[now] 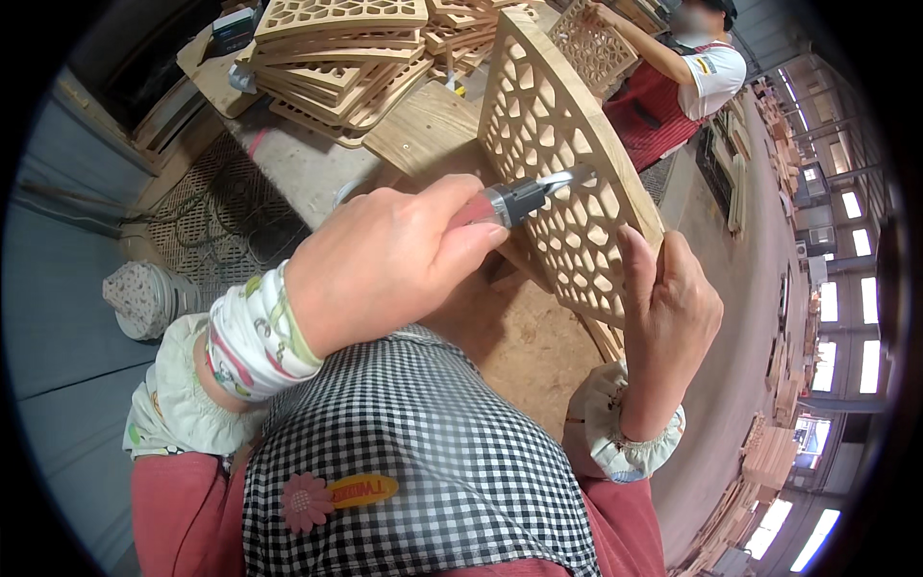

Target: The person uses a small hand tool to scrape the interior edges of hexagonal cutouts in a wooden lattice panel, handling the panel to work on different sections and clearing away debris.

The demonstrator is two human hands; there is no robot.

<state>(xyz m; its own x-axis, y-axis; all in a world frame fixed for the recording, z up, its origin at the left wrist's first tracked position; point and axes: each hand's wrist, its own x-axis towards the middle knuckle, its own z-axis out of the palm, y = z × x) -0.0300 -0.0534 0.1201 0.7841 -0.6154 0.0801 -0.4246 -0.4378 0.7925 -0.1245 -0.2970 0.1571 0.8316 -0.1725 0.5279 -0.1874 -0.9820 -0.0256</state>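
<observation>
My left hand is wrapped round a handheld power tool with a red grip, a dark collar and a shiny metal tip. The tip blurs against the face of a light wooden lattice panel; whether it sits inside an opening I cannot tell. The panel stands tilted on edge, pierced with many rounded, many-sided holes inside a solid rim. At its near right edge my right hand grips the rim, thumb on the pierced face and fingers behind.
Stacked lattice panels lie on the bench at the far left, beside a plain wooden board. A co-worker handles another lattice panel at the far right. A white bucket stands at left. Timber piles line the right.
</observation>
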